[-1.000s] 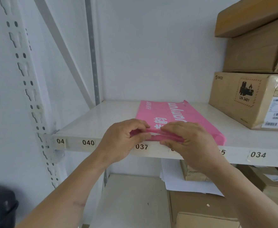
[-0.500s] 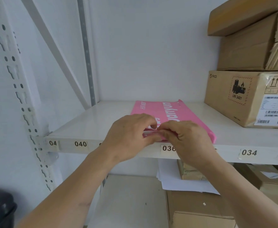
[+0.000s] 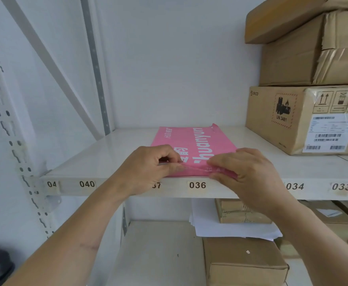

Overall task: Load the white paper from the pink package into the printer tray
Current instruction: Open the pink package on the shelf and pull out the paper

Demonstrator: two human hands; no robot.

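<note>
A flat pink package (image 3: 191,141) with white lettering lies on a white shelf (image 3: 107,157), its near end at the shelf's front edge above label 036. My left hand (image 3: 148,168) pinches the package's near edge at its left corner. My right hand (image 3: 245,172) grips the same edge at its right corner. A thin strip of the wrapper is stretched between the two hands. No white paper from inside the package shows, and no printer is in view.
Stacked cardboard boxes (image 3: 305,118) stand on the same shelf to the right. On the shelf below lie loose white sheets (image 3: 230,228), a small brown box (image 3: 239,211) and a larger box (image 3: 243,263). A perforated upright (image 3: 10,129) runs down the left.
My hands, close together on the package's near edge a moment ago, have moved apart toward its two corners, stretching the wrapper's edge between them. The view has shifted slightly.
</note>
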